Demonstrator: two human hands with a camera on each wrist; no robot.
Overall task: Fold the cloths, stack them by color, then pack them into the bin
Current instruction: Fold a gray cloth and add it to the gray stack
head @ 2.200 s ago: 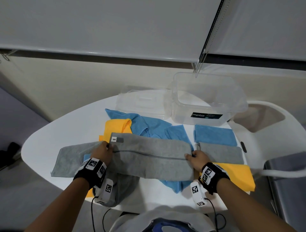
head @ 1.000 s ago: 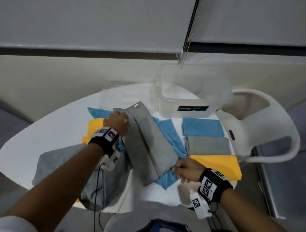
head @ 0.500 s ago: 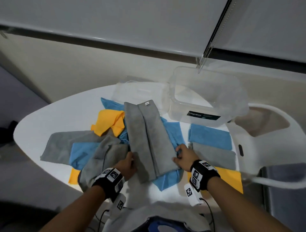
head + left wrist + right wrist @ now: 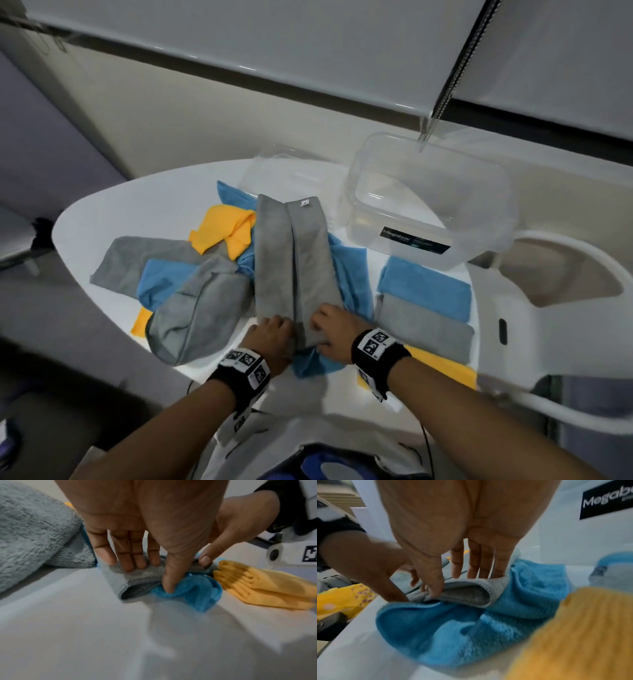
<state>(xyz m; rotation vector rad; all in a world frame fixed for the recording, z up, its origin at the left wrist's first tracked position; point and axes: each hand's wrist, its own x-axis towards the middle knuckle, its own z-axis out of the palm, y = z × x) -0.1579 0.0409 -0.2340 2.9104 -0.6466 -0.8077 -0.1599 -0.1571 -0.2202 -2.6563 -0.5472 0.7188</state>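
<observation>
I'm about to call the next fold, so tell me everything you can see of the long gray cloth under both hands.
The gray cloth is plush, towel-like fabric with a stitched hem, folded lengthwise into a long strip with a seam line down its middle and a small white tag at the far end. It runs away from the person across the white table, lying on a crumpled blue cloth. The left hand and right hand both pinch its near end, thumbs under the edge.

left hand pinches grey cloth | blue cloth beneath | table
</observation>
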